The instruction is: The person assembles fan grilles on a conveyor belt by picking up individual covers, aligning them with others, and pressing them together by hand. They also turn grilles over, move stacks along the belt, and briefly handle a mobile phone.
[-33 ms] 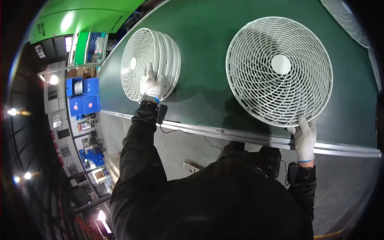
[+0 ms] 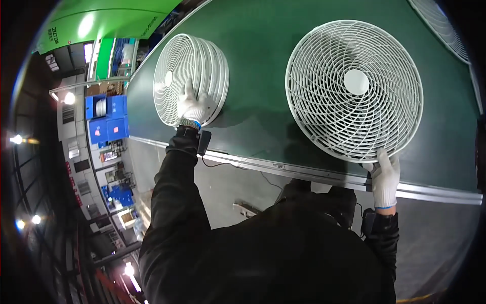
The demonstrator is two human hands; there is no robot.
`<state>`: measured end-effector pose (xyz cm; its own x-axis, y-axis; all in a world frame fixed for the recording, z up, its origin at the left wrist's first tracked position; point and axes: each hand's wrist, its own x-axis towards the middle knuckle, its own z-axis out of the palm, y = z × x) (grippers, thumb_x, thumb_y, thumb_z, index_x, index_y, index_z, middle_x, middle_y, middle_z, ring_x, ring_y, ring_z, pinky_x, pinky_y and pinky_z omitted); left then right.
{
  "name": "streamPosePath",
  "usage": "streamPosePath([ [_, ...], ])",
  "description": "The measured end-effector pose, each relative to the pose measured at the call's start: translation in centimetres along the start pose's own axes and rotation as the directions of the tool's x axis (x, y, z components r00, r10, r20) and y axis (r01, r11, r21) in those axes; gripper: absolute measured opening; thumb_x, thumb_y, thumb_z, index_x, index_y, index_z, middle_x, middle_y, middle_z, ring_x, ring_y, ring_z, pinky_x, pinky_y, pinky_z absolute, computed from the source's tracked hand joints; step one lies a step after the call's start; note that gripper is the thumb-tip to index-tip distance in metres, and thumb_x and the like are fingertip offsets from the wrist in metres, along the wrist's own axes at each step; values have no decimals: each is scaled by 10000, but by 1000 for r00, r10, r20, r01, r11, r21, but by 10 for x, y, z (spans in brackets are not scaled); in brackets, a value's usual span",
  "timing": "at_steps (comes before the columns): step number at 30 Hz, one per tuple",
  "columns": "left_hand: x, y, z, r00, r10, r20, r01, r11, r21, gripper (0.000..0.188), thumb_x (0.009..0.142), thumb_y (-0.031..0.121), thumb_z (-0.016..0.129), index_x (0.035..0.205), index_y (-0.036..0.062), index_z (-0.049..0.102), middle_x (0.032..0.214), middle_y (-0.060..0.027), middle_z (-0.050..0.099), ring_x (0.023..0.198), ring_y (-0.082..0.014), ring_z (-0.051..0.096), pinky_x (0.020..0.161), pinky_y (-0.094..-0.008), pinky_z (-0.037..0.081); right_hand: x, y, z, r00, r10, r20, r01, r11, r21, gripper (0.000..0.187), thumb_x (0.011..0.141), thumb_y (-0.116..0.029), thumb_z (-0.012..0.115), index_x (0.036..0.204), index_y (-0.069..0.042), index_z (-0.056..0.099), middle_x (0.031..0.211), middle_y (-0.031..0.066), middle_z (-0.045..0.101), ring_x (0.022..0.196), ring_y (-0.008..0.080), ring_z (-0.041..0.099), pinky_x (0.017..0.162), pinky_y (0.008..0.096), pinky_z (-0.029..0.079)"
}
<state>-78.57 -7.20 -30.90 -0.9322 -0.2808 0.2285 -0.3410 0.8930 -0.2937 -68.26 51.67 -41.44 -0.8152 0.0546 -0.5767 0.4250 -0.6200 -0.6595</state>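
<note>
Large grille: a round white plastic grille with spiralling ribs and a plain round hub (image 2: 356,82) is lying face-up over the right part of the surface, its near rim pointing toward the person; whether that rim is lifting slightly, I cannot tell.
Right hand: the white-gloved right hand (image 2: 386,180) is grasping the near rim, one finger reaching over onto the ribs.
Grille stack: several round white plastic grilles in a stack (image 2: 196,66) are standing well to the left, apart from the large grille.
Left hand: the white-gloved left hand (image 2: 194,108) is resting against the stack's near side, one finger extending along the ribs; whether it is gripping, I cannot tell.
Wrist: a small black box-shaped device (image 2: 204,143) is sitting beside the left cuff.
Surface: the smooth dark-green surface (image 2: 255,61) is carrying the grilles, a silvery metal rail (image 2: 283,167) running along its near edge.
Upper right: another white ribbed grille (image 2: 441,25) is showing partly.
Far left: blue boxes (image 2: 116,127) are standing beyond the surface.
</note>
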Motion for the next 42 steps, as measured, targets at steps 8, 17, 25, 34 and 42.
streamPosePath([
  [8,10,56,-12,942,-303,145,283,948,145,1100,754,494,887,1641,161,326,1531,-254,498,1386,-441,531,1156,-542,451,2,-1,-15,990,111,85,-108,993,-43,317,1068,-117,577,1350,22,530,1232,128,696,941,192,721,777,345,621],
  [17,-16,82,-13,980,-195,-35,198,964,177,1104,752,559,878,1623,127,354,1457,-226,563,1318,-408,580,1136,-546,447,3,-42,-18,968,247,45,-204,878,-434,244,1040,-155,644,1194,32,622,1001,98,737,792,157,700,693,328,595],
  [25,-66,167,-79,1000,6,-19,-11,963,-270,799,895,299,805,1549,0,458,1454,-220,600,1232,-366,652,1014,-460,551,3,-24,-27,659,-92,747,739,-110,-665,217,966,-279,710,1081,-96,696,838,150,675,820,358,705,690,479,575],
  [34,-185,366,-83,905,337,-260,-388,404,-828,548,963,119,735,1475,-3,584,1491,-234,594,1408,-357,557,1198,-439,437,-63,-113,-152,993,-23,-116,-76,627,-775,301,1011,-283,682,1013,17,706,807,78,753,644,177,711,613,317,584],
  [42,-182,602,-165,817,552,165,182,25,-983,475,1017,115,673,1449,-58,583,1433,-170,644,1308,-247,628,1110,-357,509,41,-284,-331,602,-797,51,213,99,-972,388,934,-185,691,1281,-11,675,1127,205,746,1019,350,741,931,446,582],
])
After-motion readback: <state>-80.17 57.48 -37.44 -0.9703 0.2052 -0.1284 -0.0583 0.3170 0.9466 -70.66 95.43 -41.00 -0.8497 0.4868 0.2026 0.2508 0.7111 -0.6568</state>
